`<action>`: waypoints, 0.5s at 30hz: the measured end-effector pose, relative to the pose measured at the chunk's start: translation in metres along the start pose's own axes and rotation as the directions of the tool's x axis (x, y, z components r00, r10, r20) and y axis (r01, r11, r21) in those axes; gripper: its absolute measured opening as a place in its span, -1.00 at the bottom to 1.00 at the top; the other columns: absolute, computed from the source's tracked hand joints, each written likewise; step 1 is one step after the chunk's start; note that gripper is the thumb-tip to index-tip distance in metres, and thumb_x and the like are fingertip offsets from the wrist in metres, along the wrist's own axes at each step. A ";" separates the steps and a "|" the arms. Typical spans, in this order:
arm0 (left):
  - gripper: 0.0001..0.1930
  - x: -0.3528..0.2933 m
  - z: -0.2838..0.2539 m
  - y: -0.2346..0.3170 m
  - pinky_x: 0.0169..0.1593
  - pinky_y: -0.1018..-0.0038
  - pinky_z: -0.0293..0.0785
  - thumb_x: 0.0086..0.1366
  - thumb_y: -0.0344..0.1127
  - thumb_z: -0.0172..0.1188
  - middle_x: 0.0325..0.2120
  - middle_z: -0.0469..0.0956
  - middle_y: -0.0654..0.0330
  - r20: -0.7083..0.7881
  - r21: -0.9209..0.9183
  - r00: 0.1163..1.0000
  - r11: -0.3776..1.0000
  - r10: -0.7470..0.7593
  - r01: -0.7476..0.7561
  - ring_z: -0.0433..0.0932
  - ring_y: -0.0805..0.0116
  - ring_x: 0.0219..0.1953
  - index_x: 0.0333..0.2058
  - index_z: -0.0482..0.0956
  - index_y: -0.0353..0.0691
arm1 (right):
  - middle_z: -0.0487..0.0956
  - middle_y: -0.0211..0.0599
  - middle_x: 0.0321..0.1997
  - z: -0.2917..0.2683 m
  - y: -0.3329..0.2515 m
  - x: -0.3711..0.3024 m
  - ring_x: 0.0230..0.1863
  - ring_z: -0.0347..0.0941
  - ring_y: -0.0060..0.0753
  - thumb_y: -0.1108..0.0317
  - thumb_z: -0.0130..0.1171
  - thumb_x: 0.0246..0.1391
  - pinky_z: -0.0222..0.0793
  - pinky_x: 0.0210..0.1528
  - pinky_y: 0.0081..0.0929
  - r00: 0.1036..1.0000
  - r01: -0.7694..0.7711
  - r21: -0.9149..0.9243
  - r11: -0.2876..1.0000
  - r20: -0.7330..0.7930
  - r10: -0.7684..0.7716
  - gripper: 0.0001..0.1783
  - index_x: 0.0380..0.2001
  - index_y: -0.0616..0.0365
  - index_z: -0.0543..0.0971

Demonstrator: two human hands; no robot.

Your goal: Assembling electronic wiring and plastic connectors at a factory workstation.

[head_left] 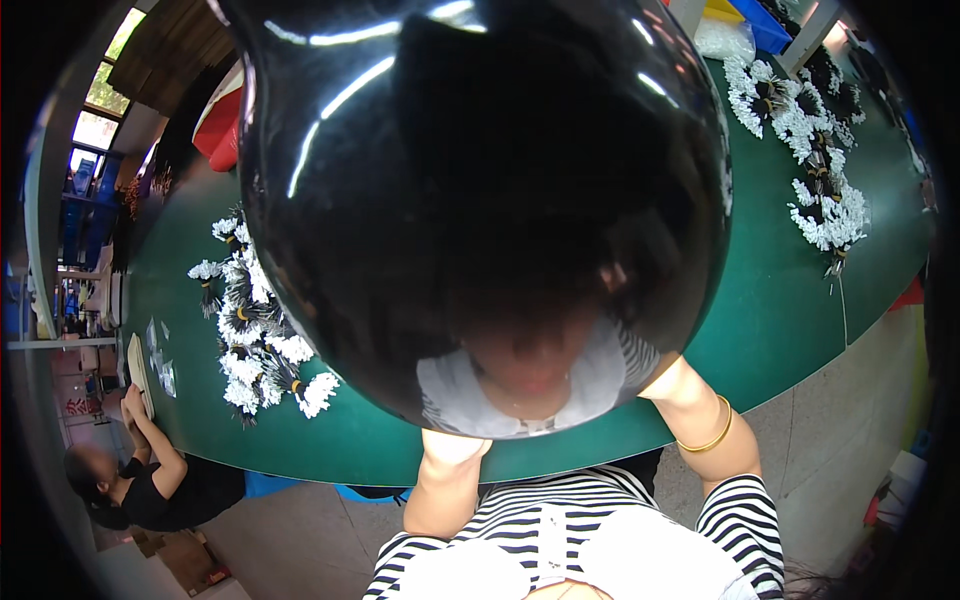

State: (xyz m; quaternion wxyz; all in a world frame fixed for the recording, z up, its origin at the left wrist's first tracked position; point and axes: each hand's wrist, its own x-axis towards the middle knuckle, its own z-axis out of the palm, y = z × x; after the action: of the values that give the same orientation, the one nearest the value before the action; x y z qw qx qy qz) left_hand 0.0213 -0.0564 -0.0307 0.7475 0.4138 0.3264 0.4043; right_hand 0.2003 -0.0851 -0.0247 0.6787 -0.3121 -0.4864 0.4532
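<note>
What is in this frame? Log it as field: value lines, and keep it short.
surface: green table
blocking view: glossy black dome, which fills the centre
hands: both hidden behind the dome
left forearm: bare, runs up under the dome
right forearm: wears a gold bangle
left of table: black-and-white bundles
upper right: more bundles, blue bin
nearby: a seated person in black at lower left
</note>
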 end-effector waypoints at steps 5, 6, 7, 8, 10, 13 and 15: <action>-0.60 0.012 0.029 0.010 -0.20 0.37 0.49 0.16 -0.48 -0.02 -0.25 0.48 -0.18 0.065 -0.167 0.981 0.967 -0.183 0.191 0.53 0.13 -0.27 -0.05 0.24 -0.62 | 0.54 -0.27 -0.33 0.000 -0.021 -0.003 -0.32 0.45 -0.56 0.58 0.18 -0.08 0.40 -0.29 -0.62 0.931 -0.348 0.177 0.921 -0.054 0.362 -0.75 -0.25 0.34 0.50; -0.60 0.011 0.023 0.004 -0.20 0.37 0.49 0.16 -0.48 -0.02 -0.25 0.48 -0.18 0.063 -0.163 0.982 0.968 -0.180 0.188 0.53 0.13 -0.27 -0.05 0.24 -0.62 | 0.55 -0.26 -0.33 0.001 -0.020 -0.002 -0.34 0.46 -0.56 0.59 0.18 -0.08 0.41 -0.27 -0.62 0.935 -0.333 0.171 0.927 -0.071 0.349 -0.75 -0.24 0.34 0.50; -0.59 0.010 0.011 -0.007 -0.20 0.36 0.50 0.16 -0.46 -0.01 -0.24 0.47 -0.17 0.002 -0.273 0.984 0.946 -0.179 0.173 0.52 0.13 -0.26 -0.04 0.23 -0.61 | 0.55 -0.25 -0.33 -0.001 -0.020 -0.002 -0.34 0.46 -0.56 0.58 0.17 -0.07 0.41 -0.27 -0.62 0.937 -0.328 0.155 0.932 -0.074 0.342 -0.75 -0.24 0.34 0.50; -0.58 0.008 0.005 -0.012 -0.20 0.36 0.50 0.16 -0.45 -0.01 -0.23 0.46 -0.17 -0.027 -0.326 0.983 0.931 -0.182 0.163 0.52 0.13 -0.25 -0.04 0.23 -0.60 | 0.55 -0.25 -0.33 0.000 -0.020 -0.002 -0.34 0.46 -0.55 0.58 0.17 -0.07 0.41 -0.27 -0.61 0.939 -0.322 0.151 0.935 -0.075 0.336 -0.76 -0.24 0.34 0.50; -0.57 0.005 -0.001 -0.016 -0.20 0.36 0.50 0.17 -0.42 -0.01 -0.23 0.46 -0.15 -0.103 -0.417 0.963 0.890 -0.250 0.187 0.52 0.14 -0.26 -0.02 0.21 -0.59 | 0.55 -0.25 -0.33 -0.002 -0.016 -0.001 -0.34 0.46 -0.55 0.57 0.16 -0.06 0.41 -0.27 -0.61 0.942 -0.315 0.154 0.937 -0.072 0.328 -0.77 -0.25 0.35 0.50; -0.56 0.013 0.011 0.000 -0.21 0.38 0.50 0.19 -0.40 0.00 -0.25 0.46 -0.12 0.036 -0.399 0.956 0.873 -0.290 0.280 0.52 0.17 -0.28 -0.01 0.21 -0.57 | 0.55 -0.24 -0.34 -0.005 -0.014 -0.001 -0.34 0.47 -0.55 0.55 0.15 -0.05 0.41 -0.27 -0.61 0.942 -0.313 0.151 0.938 -0.073 0.326 -0.78 -0.26 0.35 0.50; -0.57 0.015 0.013 0.001 -0.22 0.38 0.50 0.19 -0.39 0.00 -0.26 0.45 -0.09 0.211 -0.330 0.941 0.887 -0.265 0.324 0.52 0.19 -0.30 -0.01 0.21 -0.55 | 0.55 -0.23 -0.34 -0.006 -0.013 -0.002 -0.35 0.47 -0.54 0.54 0.15 -0.04 0.41 -0.26 -0.61 0.943 -0.310 0.150 0.939 -0.074 0.324 -0.79 -0.26 0.35 0.50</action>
State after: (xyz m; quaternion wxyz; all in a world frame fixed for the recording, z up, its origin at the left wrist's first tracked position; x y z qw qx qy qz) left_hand 0.0387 -0.0479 -0.0262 0.8871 0.2464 0.2446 0.3043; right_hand 0.2100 -0.0922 -0.0159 0.6393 -0.3611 -0.3639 0.5731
